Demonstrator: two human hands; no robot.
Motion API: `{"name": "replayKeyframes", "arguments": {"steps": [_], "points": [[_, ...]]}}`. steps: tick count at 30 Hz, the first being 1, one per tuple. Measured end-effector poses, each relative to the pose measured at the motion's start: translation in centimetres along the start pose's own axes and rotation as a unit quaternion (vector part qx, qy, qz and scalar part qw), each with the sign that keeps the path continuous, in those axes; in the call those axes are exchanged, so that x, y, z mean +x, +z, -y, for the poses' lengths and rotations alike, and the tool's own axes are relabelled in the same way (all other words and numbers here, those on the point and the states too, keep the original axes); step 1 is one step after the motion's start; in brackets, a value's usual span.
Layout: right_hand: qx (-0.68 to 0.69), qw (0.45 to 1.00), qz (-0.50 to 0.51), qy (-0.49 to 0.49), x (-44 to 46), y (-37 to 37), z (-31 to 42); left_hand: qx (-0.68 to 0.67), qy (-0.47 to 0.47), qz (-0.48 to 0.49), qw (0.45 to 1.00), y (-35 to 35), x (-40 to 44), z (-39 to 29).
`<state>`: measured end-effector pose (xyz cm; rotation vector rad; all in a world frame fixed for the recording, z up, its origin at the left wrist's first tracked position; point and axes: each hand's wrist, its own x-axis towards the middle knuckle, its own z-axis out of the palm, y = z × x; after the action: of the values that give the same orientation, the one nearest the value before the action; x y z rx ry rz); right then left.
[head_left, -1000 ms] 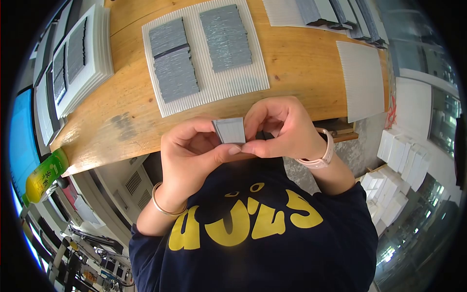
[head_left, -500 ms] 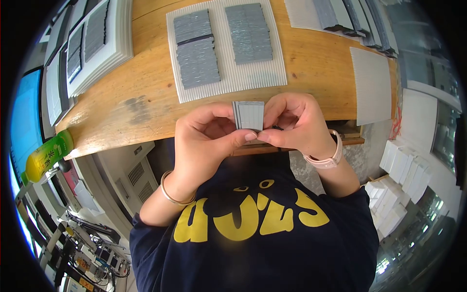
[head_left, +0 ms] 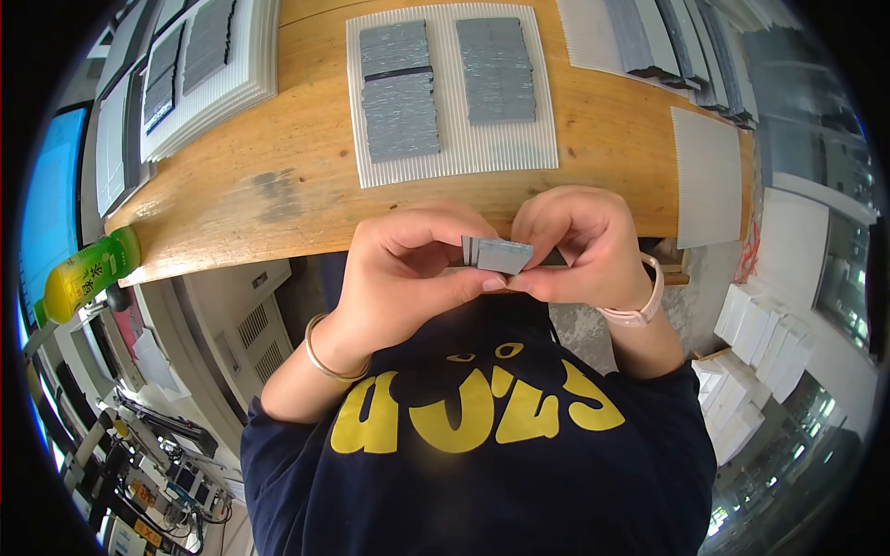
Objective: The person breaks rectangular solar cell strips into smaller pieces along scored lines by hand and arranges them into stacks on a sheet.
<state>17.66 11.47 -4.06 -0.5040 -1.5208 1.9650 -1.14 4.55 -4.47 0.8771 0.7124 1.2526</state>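
Between my two hands is a small stack of thin grey rectangular pieces, tilted so that its top edge faces me. My left hand is closed on its left side, thumb at the lower edge. On the right, my right hand pinches the same stack, its thumb tip close to the left one. A dark sliver shows between the right fingers; what it is I cannot make out. Beyond the hands lies a white corrugated sheet carrying grey pieces in two columns, the left column split by a dark gap and the right column unbroken.
The wooden table curves around in front. Stacked corrugated sheets with grey pieces stand at its left, and more grey stacks at the upper right. A bare corrugated sheet lies right. A green-yellow bottle is at the left edge.
The stack in my hands has tipped, from showing its broad face to showing mostly its edge. Both hands have moved slightly right and lower in view. The table view has shifted right.
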Motion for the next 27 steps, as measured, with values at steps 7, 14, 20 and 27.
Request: {"name": "replayKeyframes", "arguments": {"steps": [7,14,20,27], "points": [[-0.027,0.999,-0.021,0.006,-0.3,0.3,-0.2,-0.011,-0.009,0.005,1.000,-0.2,0.2,0.0],[0.050,0.990,-0.097,0.086,-0.4,0.9,-0.5,-0.080,-0.089,-0.080,0.990,0.2,0.4,0.1],[0.075,0.984,-0.092,0.130,-0.3,0.3,-0.7,-0.086,-0.134,-0.083,0.984,0.0,0.8,0.1],[-0.051,0.992,-0.119,-0.012,0.1,0.8,-1.1,0.052,-0.027,-0.066,0.996,0.1,1.0,0.0]]}}
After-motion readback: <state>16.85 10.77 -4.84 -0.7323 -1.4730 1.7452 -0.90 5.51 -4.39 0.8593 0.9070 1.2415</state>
